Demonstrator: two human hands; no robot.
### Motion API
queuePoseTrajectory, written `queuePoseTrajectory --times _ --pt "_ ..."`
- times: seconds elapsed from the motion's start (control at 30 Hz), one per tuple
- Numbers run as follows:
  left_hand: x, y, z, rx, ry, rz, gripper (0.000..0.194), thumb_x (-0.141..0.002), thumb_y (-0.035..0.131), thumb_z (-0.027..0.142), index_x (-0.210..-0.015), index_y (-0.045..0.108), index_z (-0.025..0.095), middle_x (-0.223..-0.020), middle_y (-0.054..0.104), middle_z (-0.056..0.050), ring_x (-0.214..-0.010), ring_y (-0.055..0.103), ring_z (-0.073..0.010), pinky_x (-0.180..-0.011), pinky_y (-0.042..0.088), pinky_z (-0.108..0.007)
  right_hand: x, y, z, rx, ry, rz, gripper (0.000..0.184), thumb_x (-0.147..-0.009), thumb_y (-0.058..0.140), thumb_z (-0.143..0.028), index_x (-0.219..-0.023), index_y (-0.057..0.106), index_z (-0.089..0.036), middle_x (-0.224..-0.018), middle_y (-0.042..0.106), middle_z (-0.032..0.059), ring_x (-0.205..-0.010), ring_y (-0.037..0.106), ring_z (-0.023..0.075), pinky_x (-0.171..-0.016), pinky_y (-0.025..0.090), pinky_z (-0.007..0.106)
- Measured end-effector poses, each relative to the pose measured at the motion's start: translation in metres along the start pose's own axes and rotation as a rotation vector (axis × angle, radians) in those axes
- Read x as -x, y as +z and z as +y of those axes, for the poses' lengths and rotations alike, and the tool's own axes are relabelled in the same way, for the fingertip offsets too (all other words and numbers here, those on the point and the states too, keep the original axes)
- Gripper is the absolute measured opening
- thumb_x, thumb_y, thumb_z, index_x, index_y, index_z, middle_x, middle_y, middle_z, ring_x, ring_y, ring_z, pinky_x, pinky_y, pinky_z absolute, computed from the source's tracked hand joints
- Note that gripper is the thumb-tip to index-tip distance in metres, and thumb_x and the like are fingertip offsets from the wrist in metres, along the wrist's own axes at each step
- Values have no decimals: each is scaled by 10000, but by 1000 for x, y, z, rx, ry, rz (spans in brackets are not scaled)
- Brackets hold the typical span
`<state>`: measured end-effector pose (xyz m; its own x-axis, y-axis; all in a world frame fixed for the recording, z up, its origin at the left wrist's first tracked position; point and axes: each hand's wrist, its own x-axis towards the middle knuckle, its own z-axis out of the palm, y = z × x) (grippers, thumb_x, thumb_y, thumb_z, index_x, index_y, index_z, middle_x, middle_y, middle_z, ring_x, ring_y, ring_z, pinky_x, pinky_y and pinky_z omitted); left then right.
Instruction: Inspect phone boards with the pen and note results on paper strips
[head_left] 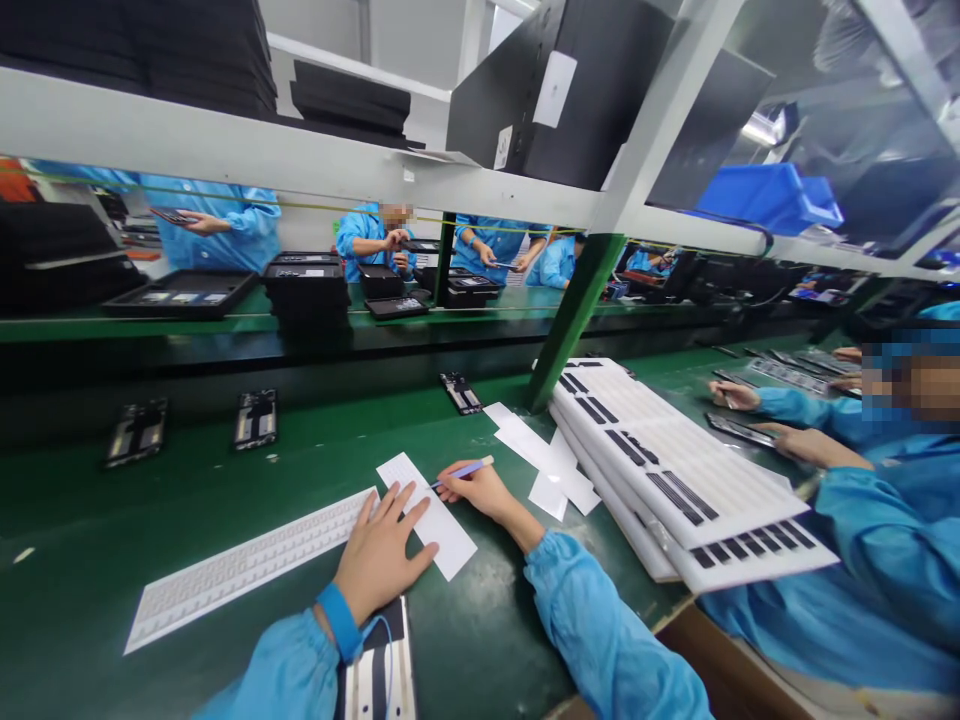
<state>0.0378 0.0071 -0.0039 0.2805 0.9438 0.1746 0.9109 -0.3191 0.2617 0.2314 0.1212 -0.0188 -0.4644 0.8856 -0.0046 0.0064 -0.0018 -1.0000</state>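
Note:
My left hand [381,552] lies flat with fingers spread, pressing down on a white paper strip [442,535] on the green bench [112,520]. My right hand [480,490] pinches blue tweezers [463,472], whose tip points at the strip near my left fingertips. A long white sheet of small parts [247,565] lies just left of my left hand. A blue wrist strap [339,620] is on my left wrist.
A stack of white part sheets [675,470] lies to the right, with loose white backing papers [547,460] beside it. Phone boards [255,417] rest on the conveyor. A co-worker's sleeve [885,520] is at right; other workers and black trays [184,292] are across the line.

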Motion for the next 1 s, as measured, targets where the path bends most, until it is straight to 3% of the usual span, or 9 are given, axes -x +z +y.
queuePoseTrajectory --times 0.3,0.43,0.53,0.63,0.77,0.87,1.0 --pt "-2 4 -2 -15 15 -4 572 -882 519 534 -1395 461 287 -1525 300 -56 -1409 253 -303 -1155 155 -559 3 1 -7 -73 2 48 498 -626 825 -507 -859 698 -85 -750 721 127 -654 702 211 -623 572 294" --pt "7 -20 7 -24 64 114 561 -923 477 493 -1407 427 212 -1536 272 -74 -1428 201 -288 -1174 125 -544 6 0 -11 -95 1 123 486 -606 838 -495 -836 695 -92 -726 715 121 -623 695 209 -592 575 291" --pt "42 -48 9 19 52 178 443 -965 419 439 -1350 471 228 -1506 334 -45 -1421 228 -249 -1188 150 -498 13 7 -14 -126 -5 192 457 -622 831 -491 -831 683 -112 -711 711 103 -606 686 194 -570 571 268" --pt "98 -62 0 79 -30 166 382 -968 419 412 -1319 488 279 -1490 354 -7 -1401 278 -225 -1176 243 -451 34 31 -15 -157 0 210 437 -645 819 -496 -823 678 -123 -714 712 95 -584 678 185 -556 571 261" --pt "149 -52 -20 86 -81 108 382 -943 468 389 -1311 498 294 -1460 402 -11 -1374 332 -239 -1134 342 -440 76 82 -13 -191 39 78 450 -659 811 -515 -828 687 -116 -691 708 100 -572 680 205 -516 564 274" --pt "149 -41 -28 65 -41 99 446 -918 513 396 -1344 463 274 -1460 404 -32 -1374 333 -258 -1130 343 -469 97 109 -11 -191 64 28 471 -665 799 -535 -828 689 -107 -673 702 95 -566 676 194 -507 551 260" --pt "130 -34 -29 23 62 110 561 -867 584 448 -1360 428 230 -1470 390 -63 -1381 316 -288 -1143 299 -514 100 120 -10 -181 89 70 518 -618 812 -558 -815 679 -98 -655 697 91 -546 665 177 -487 530 235"
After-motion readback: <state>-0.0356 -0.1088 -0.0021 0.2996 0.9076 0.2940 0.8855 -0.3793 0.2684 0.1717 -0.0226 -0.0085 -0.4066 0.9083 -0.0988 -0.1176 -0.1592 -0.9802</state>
